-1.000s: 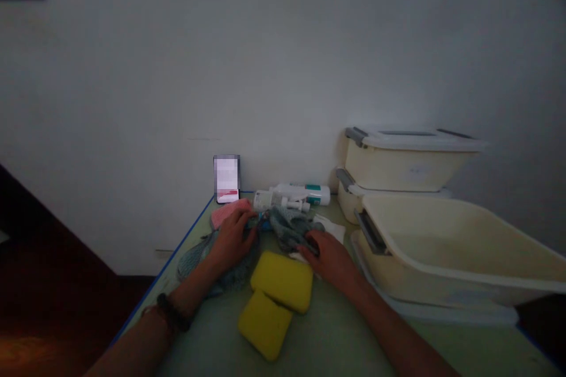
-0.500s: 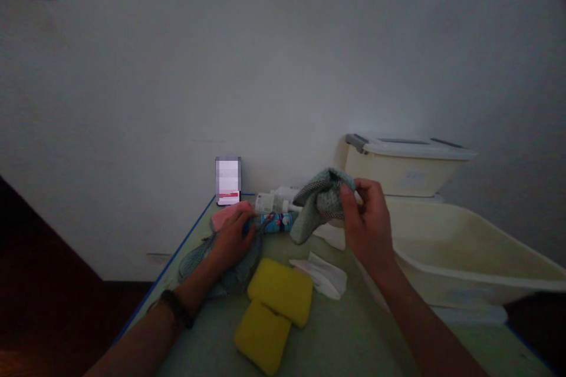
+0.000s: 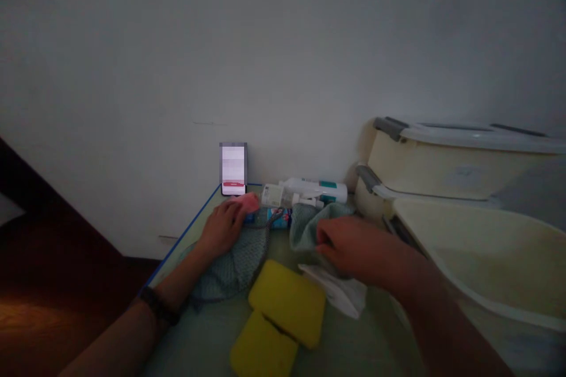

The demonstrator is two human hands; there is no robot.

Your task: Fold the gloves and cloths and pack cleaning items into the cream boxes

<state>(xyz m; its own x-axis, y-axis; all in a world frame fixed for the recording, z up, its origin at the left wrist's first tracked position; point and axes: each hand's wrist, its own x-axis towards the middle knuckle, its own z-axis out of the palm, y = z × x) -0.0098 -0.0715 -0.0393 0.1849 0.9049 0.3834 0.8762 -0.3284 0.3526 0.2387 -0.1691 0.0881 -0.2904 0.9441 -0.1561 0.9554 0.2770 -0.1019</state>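
Note:
My left hand is closed over a pink cloth at the back left of the table, its fingers bent onto it. Under that wrist lies a crumpled grey-green mesh cloth with a drawstring-like cord. My right hand pinches a grey-green cloth, which is lowered onto the table in front of the bottles. Between the hands sit two yellow sponges, one partly overlapping the other. A white tissue lies below my right hand.
A white bottle, a clear bottle and a blue packet lie along the wall. A lit phone leans there. On the right stand a lidded cream bin and an open cream bin.
My right hand has lowered the grey-green cloth from the air to the table. My left hand has moved onto the pink cloth, which is now bunched. The view has shifted slightly.

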